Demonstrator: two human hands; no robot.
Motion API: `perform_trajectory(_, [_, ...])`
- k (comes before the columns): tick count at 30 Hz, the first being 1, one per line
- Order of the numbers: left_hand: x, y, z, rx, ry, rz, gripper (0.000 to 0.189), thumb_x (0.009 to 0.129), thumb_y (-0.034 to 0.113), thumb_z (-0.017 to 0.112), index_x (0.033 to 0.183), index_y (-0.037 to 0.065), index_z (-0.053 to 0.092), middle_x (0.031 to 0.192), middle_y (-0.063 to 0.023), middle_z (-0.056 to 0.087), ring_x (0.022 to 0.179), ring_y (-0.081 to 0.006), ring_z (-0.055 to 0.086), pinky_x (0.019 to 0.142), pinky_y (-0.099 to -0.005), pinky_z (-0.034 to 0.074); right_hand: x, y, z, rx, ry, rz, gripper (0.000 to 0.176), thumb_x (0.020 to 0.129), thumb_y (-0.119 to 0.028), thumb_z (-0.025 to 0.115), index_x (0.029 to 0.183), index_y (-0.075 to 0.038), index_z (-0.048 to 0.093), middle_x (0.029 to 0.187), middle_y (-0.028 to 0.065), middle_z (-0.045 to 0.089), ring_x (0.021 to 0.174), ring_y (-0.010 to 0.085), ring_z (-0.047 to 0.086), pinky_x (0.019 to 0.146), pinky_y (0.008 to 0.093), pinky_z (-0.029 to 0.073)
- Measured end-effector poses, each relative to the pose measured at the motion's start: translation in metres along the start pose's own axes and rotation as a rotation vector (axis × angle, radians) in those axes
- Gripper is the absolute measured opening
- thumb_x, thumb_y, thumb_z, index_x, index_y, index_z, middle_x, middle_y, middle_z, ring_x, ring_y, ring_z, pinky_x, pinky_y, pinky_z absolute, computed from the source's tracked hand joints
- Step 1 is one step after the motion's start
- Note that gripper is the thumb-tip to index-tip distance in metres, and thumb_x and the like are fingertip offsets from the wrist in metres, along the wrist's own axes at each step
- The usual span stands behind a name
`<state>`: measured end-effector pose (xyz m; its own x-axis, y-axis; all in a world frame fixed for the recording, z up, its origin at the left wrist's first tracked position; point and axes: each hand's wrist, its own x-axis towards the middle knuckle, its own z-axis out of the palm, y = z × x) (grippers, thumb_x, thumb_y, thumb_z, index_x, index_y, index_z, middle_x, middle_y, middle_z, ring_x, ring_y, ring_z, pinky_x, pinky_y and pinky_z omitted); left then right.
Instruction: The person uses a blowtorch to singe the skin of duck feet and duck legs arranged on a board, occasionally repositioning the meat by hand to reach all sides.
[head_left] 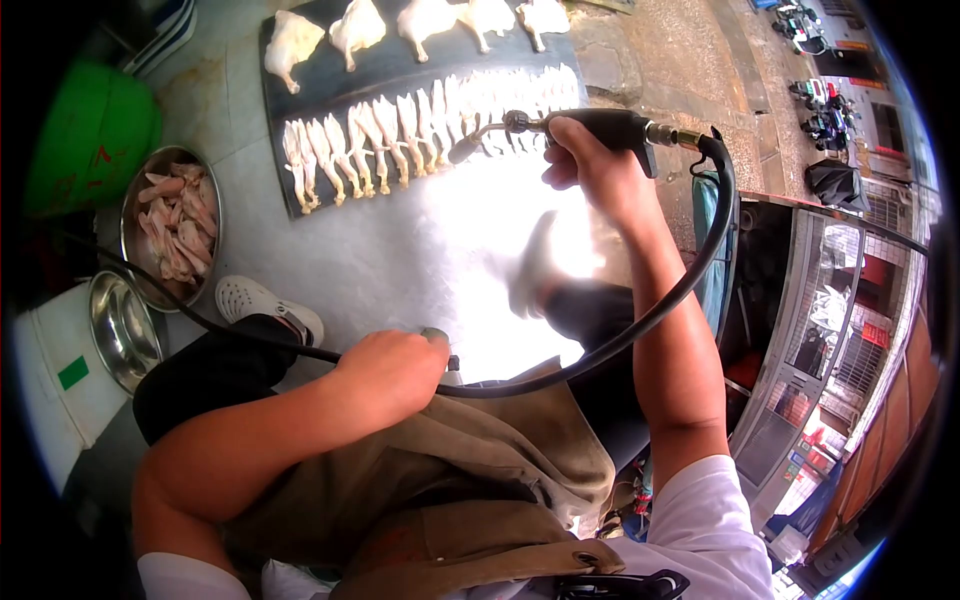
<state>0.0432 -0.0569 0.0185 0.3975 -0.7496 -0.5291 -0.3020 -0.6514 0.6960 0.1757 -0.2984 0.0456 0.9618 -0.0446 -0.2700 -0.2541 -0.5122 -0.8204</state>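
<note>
My right hand is wrapped round the black handle of a blowtorch. Its nozzle points left and down over the near rows of chicken feet, which lie side by side on a dark board; I cannot make out a flame. From the torch's back end a thick black hose loops down across my lap. My left hand is closed above my lap, beside the hose. A small grey and metal piece shows at its thumb side, too hidden to name. Several pale chicken leg quarters line the board's far edge.
A metal bowl of raw poultry pieces stands at left, near an empty metal bowl and a green container. My shoe rests on the floor below the board. Bright sunlight washes out the floor between my feet. Parked motorbikes stand far right.
</note>
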Motion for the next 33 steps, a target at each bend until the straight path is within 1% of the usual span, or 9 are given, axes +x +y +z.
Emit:
perform_trajectory(5, [-0.001, -0.001, -0.001, 0.004, 0.005, -0.005, 0.015, 0.081, 0.003, 0.051, 0.090, -0.003, 0.062, 0.079, -0.0198, 0.067, 0.074, -0.0375, 0.066, 0.063, -0.0461, 0.053, 0.002, 0.005, 0.000, -0.027, 0.023, -0.052, 0.029, 0.092, -0.023, 0.058, 0.082, 0.002, 0.068, 0.062, 0.0073, 0.063, 0.058, 0.0151, 0.067, 0.052, 0.0264, 0.051])
perform_trajectory(12, [-0.002, -0.003, 0.002, -0.007, 0.024, -0.006, 0.016, 0.080, 0.003, 0.051, 0.090, -0.003, 0.062, 0.077, -0.0199, 0.067, 0.073, -0.0377, 0.066, 0.063, -0.0464, 0.053, 0.000, 0.008, 0.001, -0.017, 0.034, -0.067, 0.030, 0.093, -0.025, 0.056, 0.089, 0.002, 0.068, 0.064, 0.0079, 0.064, 0.059, 0.0151, 0.067, 0.054, 0.0269, 0.051])
perform_trajectory(23, [-0.001, -0.001, 0.002, 0.025, -0.053, -0.035, 0.013, 0.077, 0.004, 0.052, 0.080, -0.001, 0.063, 0.077, -0.0202, 0.067, 0.074, -0.0383, 0.066, 0.063, -0.0470, 0.053, 0.000, 0.013, 0.000, -0.021, 0.042, -0.058, 0.031, 0.092, -0.026, 0.055, 0.087, 0.002, 0.068, 0.065, 0.0076, 0.064, 0.061, 0.0149, 0.067, 0.056, 0.0274, 0.052])
perform_trajectory(27, [-0.001, 0.000, 0.002, 0.015, -0.064, -0.039, 0.013, 0.078, 0.004, 0.051, 0.080, -0.001, 0.063, 0.078, -0.0202, 0.067, 0.075, -0.0383, 0.066, 0.064, -0.0471, 0.053, -0.002, 0.012, 0.000, 0.024, 0.032, -0.031, 0.031, 0.092, -0.026, 0.055, 0.087, 0.003, 0.067, 0.066, 0.0080, 0.064, 0.062, 0.0149, 0.068, 0.057, 0.0274, 0.052])
perform_trajectory(33, [-0.003, 0.000, -0.001, 0.006, -0.076, -0.033, 0.013, 0.078, 0.004, 0.051, 0.080, -0.001, 0.063, 0.080, -0.0205, 0.067, 0.077, -0.0385, 0.066, 0.065, -0.0476, 0.053, -0.001, 0.013, -0.001, -0.009, 0.014, -0.034, 0.029, 0.091, -0.024, 0.056, 0.088, 0.003, 0.067, 0.068, 0.0080, 0.065, 0.061, 0.0150, 0.067, 0.057, 0.0271, 0.052])
